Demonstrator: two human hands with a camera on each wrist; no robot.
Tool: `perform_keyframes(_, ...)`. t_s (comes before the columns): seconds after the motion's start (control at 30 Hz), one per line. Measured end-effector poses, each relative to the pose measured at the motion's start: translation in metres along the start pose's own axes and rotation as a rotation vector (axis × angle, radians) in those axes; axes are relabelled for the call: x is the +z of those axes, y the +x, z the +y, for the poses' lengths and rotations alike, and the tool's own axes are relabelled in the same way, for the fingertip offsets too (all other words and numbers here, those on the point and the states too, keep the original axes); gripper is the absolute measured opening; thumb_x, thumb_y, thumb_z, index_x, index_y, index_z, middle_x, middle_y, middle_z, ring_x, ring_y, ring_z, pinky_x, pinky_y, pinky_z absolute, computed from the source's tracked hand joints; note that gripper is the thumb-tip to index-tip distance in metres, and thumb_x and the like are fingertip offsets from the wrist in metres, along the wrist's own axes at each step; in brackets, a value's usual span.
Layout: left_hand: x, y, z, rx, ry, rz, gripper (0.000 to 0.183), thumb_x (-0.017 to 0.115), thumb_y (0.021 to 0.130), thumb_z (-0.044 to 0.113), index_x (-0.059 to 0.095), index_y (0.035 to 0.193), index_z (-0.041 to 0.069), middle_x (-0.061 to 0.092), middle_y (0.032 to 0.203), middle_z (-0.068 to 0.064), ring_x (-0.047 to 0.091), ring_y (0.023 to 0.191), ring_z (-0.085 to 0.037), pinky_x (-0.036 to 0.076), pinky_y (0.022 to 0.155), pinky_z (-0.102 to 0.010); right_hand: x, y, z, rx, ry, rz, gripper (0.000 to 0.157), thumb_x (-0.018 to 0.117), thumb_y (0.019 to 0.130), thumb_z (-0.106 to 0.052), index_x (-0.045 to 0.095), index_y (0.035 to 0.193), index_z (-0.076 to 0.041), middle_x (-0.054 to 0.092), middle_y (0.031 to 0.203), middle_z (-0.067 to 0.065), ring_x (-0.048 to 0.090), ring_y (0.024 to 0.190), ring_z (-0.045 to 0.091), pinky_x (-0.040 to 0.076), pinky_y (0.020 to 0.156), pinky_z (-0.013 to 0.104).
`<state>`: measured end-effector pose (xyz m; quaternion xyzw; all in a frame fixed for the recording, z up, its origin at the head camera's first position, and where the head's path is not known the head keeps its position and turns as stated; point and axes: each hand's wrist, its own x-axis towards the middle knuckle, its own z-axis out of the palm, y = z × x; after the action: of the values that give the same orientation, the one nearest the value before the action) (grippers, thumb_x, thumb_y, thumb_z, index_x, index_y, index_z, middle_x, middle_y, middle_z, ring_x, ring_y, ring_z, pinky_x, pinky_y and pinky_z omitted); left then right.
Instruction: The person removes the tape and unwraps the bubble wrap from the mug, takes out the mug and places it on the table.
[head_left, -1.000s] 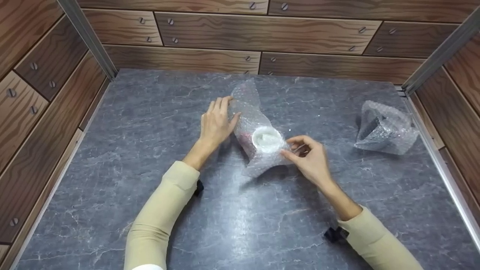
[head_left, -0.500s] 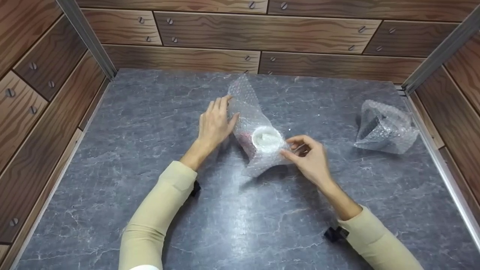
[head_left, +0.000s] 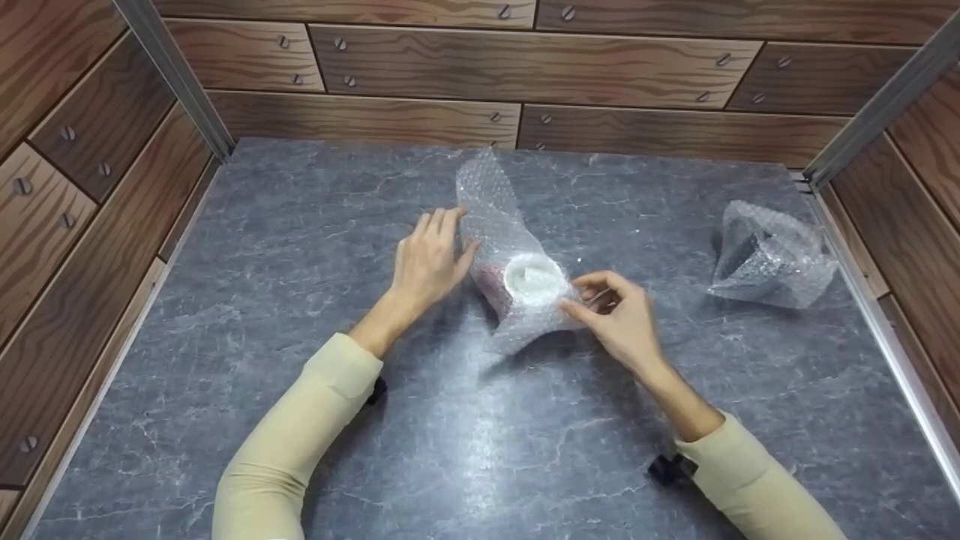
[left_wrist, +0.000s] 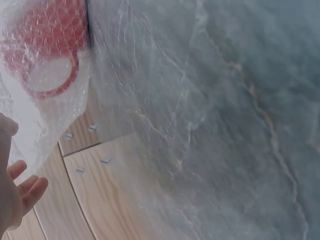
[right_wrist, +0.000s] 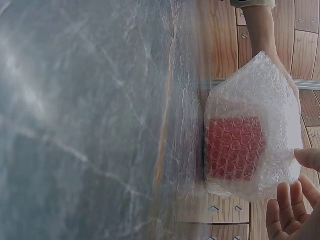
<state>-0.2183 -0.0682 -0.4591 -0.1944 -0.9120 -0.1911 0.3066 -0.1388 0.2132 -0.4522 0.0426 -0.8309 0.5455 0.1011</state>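
A red mug point(head_left: 491, 285) with a white inside stands upright on the table, wrapped round its sides by bubble wrap point(head_left: 495, 214). One long end of the wrap rises behind the mug toward the back. In the left wrist view the mug's red loop handle point(left_wrist: 74, 75) shows through the plastic. My left hand point(head_left: 427, 259) is at the wrap's left edge, its fingers relaxed and spread, fingertips right at the plastic. My right hand point(head_left: 622, 322) pinches the wrap between thumb and fingers at the right of the rim.
Another bubble-wrapped bundle point(head_left: 772, 255), with something dark inside, sits at the right of the grey marbled table point(head_left: 337, 187). Wood-patterned walls point(head_left: 525, 64) with metal corner posts point(head_left: 180, 82) enclose the back and sides.
My left hand has drawn slightly back toward me, its forearm swinging left. The far end of the wrap has straightened up and shifted a little left. The right hand has stayed in place.
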Motion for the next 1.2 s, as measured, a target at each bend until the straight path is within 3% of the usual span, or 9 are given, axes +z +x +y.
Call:
perform_keyframes(0.47,-0.012,-0.016,0.021,0.124,-0.018,-0.015,0.026,0.076,0.096,0.034,0.070,0.110,0.013,0.070,0.104,-0.004,0.066,0.088,-0.022,0.057,0.051,-0.029,0.000,0.000,0.001,0.003,0.004,-0.005,0.029,0.093,0.080,-0.013,0.079,0.104,-0.006,0.067,0.087,0.013,0.059,0.066,0.005,0.050,0.062,0.016)
perform_keyframes(0.7,-0.012,-0.021,0.029,0.191,-0.038,-0.013,0.023,0.072,0.099,0.038,0.073,0.108,0.017,0.073,0.107,-0.002,0.067,0.088,-0.020,0.058,0.052,-0.029,0.000,0.000,0.001,-0.001,0.011,-0.002,0.029,0.093,0.080,-0.012,0.078,0.103,-0.004,0.067,0.086,0.012,0.059,0.065,0.004,0.051,0.061,0.015)
perform_keyframes(1.2,-0.009,-0.029,0.039,0.241,-0.024,-0.113,0.024,0.066,0.102,0.040,0.071,0.114,0.019,0.071,0.110,-0.003,0.067,0.096,-0.020,0.060,0.059,-0.028,0.000,-0.001,0.000,0.002,-0.014,0.004,0.029,0.093,0.080,-0.014,0.079,0.104,-0.007,0.069,0.087,0.013,0.060,0.067,0.005,0.051,0.063,0.016)
